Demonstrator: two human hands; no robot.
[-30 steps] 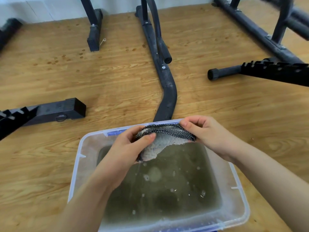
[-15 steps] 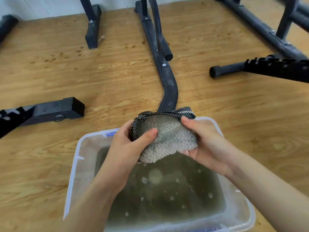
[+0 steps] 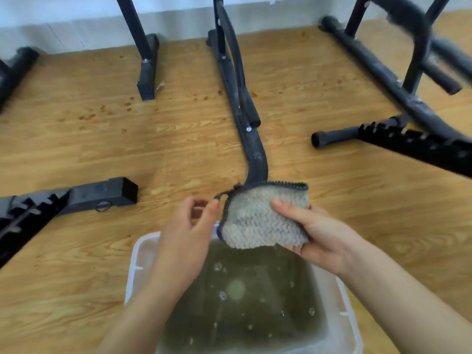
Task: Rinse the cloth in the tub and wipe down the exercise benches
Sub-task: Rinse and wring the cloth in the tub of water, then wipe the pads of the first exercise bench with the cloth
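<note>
A wet grey knitted cloth point(image 3: 258, 215) with a dark checkered edge hangs above the far rim of a clear plastic tub point(image 3: 138, 267) that holds murky water. My right hand point(image 3: 316, 233) grips the cloth from its right side, thumb across the front. My left hand point(image 3: 189, 231) is just left of the cloth, thumb and forefinger pinching the thin dark loop at its upper left corner. Black exercise bench frames stand on the floor: one base point(image 3: 255, 154) straight ahead, one point(image 3: 413, 141) at right.
A black square frame end point(image 3: 102, 192) with a ring pin lies at left on the wooden floor. More black legs point(image 3: 146, 75) stand near the white back wall. Small water spots dot the floor between them.
The cloth has been lifted out of the water and away from the tub. My left hand has let go of its body and now holds only the corner loop.
</note>
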